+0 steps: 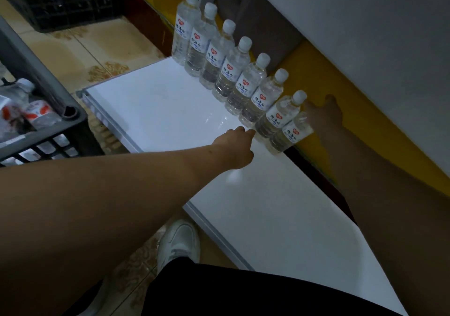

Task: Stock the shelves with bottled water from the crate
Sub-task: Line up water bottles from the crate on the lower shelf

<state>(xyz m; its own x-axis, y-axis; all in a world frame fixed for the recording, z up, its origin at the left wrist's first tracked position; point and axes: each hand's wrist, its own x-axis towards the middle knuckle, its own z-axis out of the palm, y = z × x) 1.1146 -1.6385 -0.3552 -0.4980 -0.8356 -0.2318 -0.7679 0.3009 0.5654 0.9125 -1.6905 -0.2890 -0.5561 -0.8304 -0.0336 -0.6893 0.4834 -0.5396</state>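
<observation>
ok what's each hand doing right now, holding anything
Left hand: fingers curled at the base of the bottle row; a grip cannot be told.
Right hand: reaching behind the nearest bottle; a grip cannot be told.

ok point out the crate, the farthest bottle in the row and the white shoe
crate (73, 117) head view, near corner rim
farthest bottle (181, 34) head view, its label
white shoe (180, 242) head view, top of the toe

bottles (233, 72) rowed along shelf (170, 111) back, crate (46, 130) left
</observation>
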